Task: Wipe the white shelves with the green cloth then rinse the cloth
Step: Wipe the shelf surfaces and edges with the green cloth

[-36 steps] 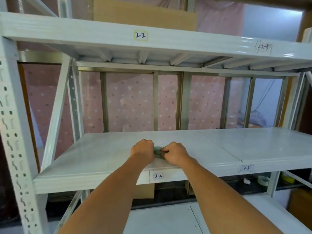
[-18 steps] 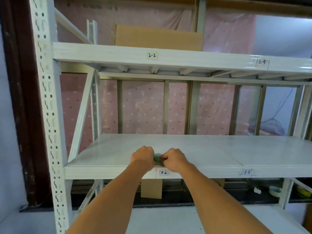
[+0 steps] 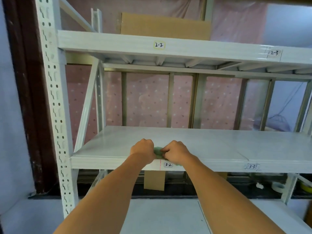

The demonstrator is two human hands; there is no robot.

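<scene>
A green cloth [image 3: 158,152] is bunched between my two fists at the front edge of the middle white shelf [image 3: 211,146], just above the label "3-2". My left hand [image 3: 143,152] grips its left side and my right hand [image 3: 175,152] grips its right side. Most of the cloth is hidden inside the fists. An upper white shelf [image 3: 185,48] labelled "2-2" and "2-3" runs overhead. A lower white shelf [image 3: 162,217] lies beneath my forearms.
A perforated white upright [image 3: 54,105] stands at the left with a dark door frame [image 3: 25,98] behind it. Cardboard [image 3: 165,24] leans on the upper shelf. A cardboard piece [image 3: 154,180] and tape rolls [image 3: 278,187] sit below the middle shelf. Pink dotted curtain behind.
My view has pulled back and shifted left, so the left upright and door frame show. Both hands stay closed on the cloth at the shelf's front edge.
</scene>
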